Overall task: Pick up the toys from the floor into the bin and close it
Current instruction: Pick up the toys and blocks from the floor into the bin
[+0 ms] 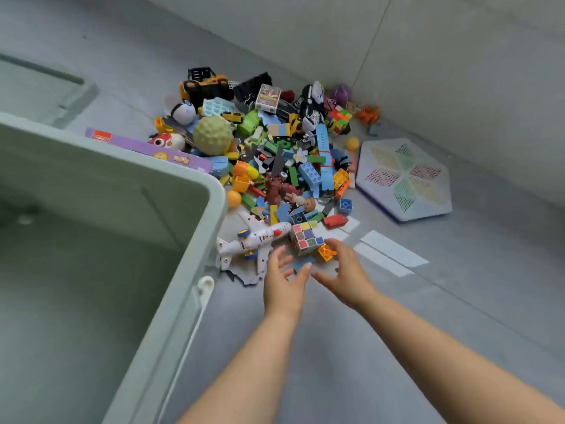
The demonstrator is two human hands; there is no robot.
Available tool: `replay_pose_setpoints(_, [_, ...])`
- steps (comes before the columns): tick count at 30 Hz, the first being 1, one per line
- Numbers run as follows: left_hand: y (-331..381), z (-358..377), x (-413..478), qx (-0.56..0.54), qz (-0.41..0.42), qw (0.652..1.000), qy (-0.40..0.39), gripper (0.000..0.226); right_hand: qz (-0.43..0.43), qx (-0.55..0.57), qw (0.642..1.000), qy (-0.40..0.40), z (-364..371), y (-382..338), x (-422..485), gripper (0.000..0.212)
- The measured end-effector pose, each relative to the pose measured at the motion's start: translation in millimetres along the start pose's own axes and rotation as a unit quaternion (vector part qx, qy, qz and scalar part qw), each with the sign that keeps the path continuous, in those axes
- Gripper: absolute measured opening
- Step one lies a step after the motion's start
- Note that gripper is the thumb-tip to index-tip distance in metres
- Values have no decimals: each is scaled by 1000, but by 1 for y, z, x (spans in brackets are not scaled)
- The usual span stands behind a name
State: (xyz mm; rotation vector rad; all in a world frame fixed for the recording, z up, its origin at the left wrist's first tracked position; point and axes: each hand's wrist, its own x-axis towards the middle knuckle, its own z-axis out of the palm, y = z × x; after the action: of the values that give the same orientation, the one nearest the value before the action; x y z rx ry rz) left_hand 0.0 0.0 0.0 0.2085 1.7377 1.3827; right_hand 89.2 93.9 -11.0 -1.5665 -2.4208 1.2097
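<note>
A heap of toys (pixel 275 154) lies on the grey floor against the wall: bricks, a green bumpy ball (pixel 213 135), a yellow truck (pixel 203 84), a white toy plane (pixel 260 240) and a pastel puzzle cube (pixel 305 238). The pale green bin (pixel 214 191) stands open at the left, its inside bare. My left hand (pixel 286 280) reaches out with spread fingers just right of the plane, over a blue piece (pixel 301 264). My right hand (pixel 345 273) is spread beside the cube, fingers touching an orange brick (pixel 325 252). Neither hand holds anything.
A hexagonal white pegboard (pixel 403 179) lies flat at the right of the heap. A purple box (pixel 146 146) leans behind the bin's rim. White strips (pixel 388 249) lie on the floor near my right hand. A clear lid-like panel (pixel 46 87) rests at far left.
</note>
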Motion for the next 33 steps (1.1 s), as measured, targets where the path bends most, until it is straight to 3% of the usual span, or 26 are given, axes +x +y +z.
replay_pose_setpoints(5, [-1,-11,-1,-4,16,999,32,58,17,-69,997,39,16,-14,43,100])
replay_pose_setpoints(10, [2,-8,7,2,17,1000,22,55,39,-74,995,61,37,-19,81,93])
replay_pose_setpoints(12, [3,-7,11,19,8,999,28,56,45,-22,995,88,40,-16,87,80])
replay_pose_setpoints(15, [16,-2,11,13,18,999,40,65,30,150,980,128,26,-23,67,72])
replay_pose_setpoints(18, [55,6,0,-18,52,998,38,83,-34,265,954,133,-5,-52,24,65])
replay_pose_setpoints(22, [126,-6,-43,-48,120,991,36,60,-197,307,921,136,-43,-115,-30,77])
replay_pose_setpoints(26, [189,-66,-99,-6,192,967,169,45,-348,296,889,-14,-56,-196,-68,89])
replay_pose_setpoints(29, [201,-137,-123,14,132,945,299,47,-417,164,879,-163,-45,-232,-82,98])
replay_pose_setpoints(31, [183,-180,-123,39,30,939,341,56,-440,49,882,-159,-27,-234,-85,92])
replay_pose_setpoints(33, [148,-206,-110,36,-87,950,297,60,-450,-20,883,-133,-9,-223,-83,84])
